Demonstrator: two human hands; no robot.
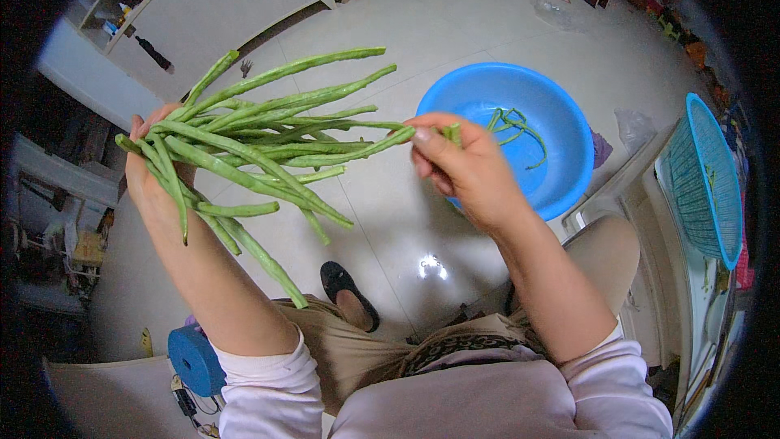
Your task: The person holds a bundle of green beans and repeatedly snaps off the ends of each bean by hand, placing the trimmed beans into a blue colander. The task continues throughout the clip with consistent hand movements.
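Note:
A bunch of long green beans (262, 146) spreads out to the right from my left hand (152, 128), whose fingers are wrapped round it and partly hidden by it. My right hand (457, 158) pinches the tip of one bean of the bunch between thumb and forefinger. A short green bean piece (452, 133) also shows at the fingers of that hand. Just behind and to the right of it, a round blue plastic basin (567, 189) stands on the floor. Several thin, curled green bean pieces (518, 128) lie inside the basin.
A turquoise plastic basket (701, 195) is tilted at the right, over a pale surface. A pale cabinet (213, 6) stands at the upper left. Beside the basin lie a clear plastic bag (634, 128) and something purple (601, 149). A blue roll-shaped object (195, 361) is at the lower left.

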